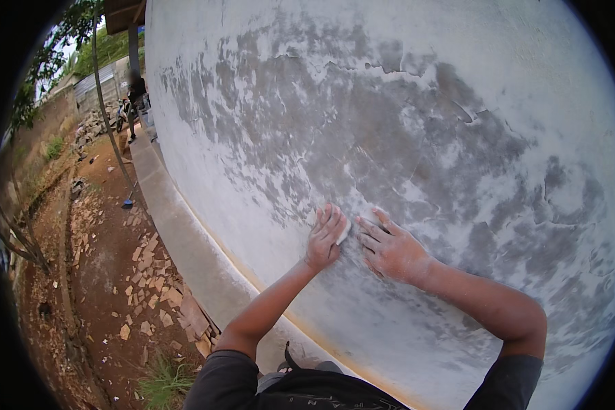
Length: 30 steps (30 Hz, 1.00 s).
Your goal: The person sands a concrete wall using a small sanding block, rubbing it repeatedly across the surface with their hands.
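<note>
Before me a wall (369, 128) bears white coating worn through to grey patches, with cracked and flaking edges. My left hand (326, 237) is against its lower middle, fingers together over a small whitish pad (344, 232). Only an edge of that pad shows, so its material is unclear. Just to the right, my right hand (392, 251) rests on the wall with its fingers apart. Nothing is plainly seen in it, though its palm side is hidden. Pale dust coats the fingers of both hands.
A concrete ledge (169, 220) runs along the wall's foot, dusted white. Broken stone or tile pieces (151, 266) litter the reddish soil on the left. Beyond are a thin tree trunk (102, 102), a blue-headed tool (127, 204) and a person (136, 97) near a motorcycle (120, 115).
</note>
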Each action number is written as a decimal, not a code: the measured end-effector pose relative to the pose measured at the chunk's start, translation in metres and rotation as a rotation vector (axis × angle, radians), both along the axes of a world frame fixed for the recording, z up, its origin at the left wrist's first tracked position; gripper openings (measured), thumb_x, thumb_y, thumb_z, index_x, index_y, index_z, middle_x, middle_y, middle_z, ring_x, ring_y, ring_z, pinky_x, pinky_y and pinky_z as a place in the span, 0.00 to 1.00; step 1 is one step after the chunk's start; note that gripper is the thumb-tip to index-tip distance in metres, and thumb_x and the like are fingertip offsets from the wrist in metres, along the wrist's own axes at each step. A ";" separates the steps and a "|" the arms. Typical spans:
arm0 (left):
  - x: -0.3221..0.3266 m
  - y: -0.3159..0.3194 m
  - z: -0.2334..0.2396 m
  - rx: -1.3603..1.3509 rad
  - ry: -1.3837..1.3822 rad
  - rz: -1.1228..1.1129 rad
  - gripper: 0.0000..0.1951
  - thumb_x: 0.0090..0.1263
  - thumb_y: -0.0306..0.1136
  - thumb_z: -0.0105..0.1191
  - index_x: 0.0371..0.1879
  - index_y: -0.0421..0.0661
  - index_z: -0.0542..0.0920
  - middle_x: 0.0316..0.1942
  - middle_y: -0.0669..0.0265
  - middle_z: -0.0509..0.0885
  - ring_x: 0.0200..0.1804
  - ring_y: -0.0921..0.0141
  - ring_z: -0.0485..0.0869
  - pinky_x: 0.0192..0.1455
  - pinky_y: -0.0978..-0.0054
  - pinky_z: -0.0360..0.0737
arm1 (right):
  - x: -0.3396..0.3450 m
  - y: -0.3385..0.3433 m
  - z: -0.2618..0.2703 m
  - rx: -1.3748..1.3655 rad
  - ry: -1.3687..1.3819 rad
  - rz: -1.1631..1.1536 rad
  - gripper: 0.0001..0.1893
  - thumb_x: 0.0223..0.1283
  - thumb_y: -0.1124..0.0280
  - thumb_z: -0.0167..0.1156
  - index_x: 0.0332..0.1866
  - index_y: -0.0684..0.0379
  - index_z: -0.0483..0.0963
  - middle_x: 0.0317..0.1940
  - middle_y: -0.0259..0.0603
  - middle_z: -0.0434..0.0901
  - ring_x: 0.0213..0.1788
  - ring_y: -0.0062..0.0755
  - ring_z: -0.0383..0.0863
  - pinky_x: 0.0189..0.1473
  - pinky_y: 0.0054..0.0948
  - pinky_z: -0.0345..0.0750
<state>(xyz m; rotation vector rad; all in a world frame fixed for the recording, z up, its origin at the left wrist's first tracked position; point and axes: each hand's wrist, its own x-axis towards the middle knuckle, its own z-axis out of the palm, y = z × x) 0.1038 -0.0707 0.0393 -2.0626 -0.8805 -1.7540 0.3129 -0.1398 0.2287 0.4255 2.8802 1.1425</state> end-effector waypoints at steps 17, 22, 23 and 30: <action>-0.041 0.035 -0.022 0.010 -0.185 0.085 0.24 0.72 0.28 0.51 0.67 0.41 0.81 0.73 0.52 0.76 0.80 0.47 0.66 0.81 0.46 0.61 | -0.024 0.023 0.010 -0.078 -0.052 0.012 0.25 0.72 0.61 0.55 0.69 0.62 0.75 0.72 0.41 0.74 0.81 0.40 0.63 0.86 0.49 0.53; -0.004 0.007 -0.012 -0.004 -0.208 0.041 0.23 0.72 0.22 0.51 0.66 0.38 0.81 0.72 0.49 0.78 0.79 0.44 0.67 0.80 0.45 0.62 | -0.050 0.031 0.020 -0.008 -0.061 -0.058 0.29 0.71 0.60 0.59 0.75 0.57 0.69 0.76 0.36 0.69 0.83 0.37 0.60 0.86 0.50 0.50; -0.011 0.009 -0.021 0.005 -0.066 -0.011 0.23 0.72 0.22 0.51 0.67 0.38 0.80 0.72 0.50 0.78 0.79 0.45 0.67 0.80 0.45 0.62 | -0.048 0.027 0.016 0.022 -0.053 -0.063 0.30 0.70 0.61 0.59 0.75 0.57 0.69 0.76 0.36 0.70 0.83 0.37 0.60 0.86 0.50 0.50; -0.021 0.007 -0.001 -0.042 -0.168 0.010 0.24 0.68 0.24 0.52 0.65 0.39 0.82 0.72 0.48 0.77 0.79 0.44 0.67 0.81 0.48 0.62 | -0.048 0.032 0.013 0.011 0.035 0.006 0.29 0.67 0.64 0.60 0.74 0.55 0.72 0.76 0.33 0.70 0.82 0.33 0.62 0.86 0.50 0.51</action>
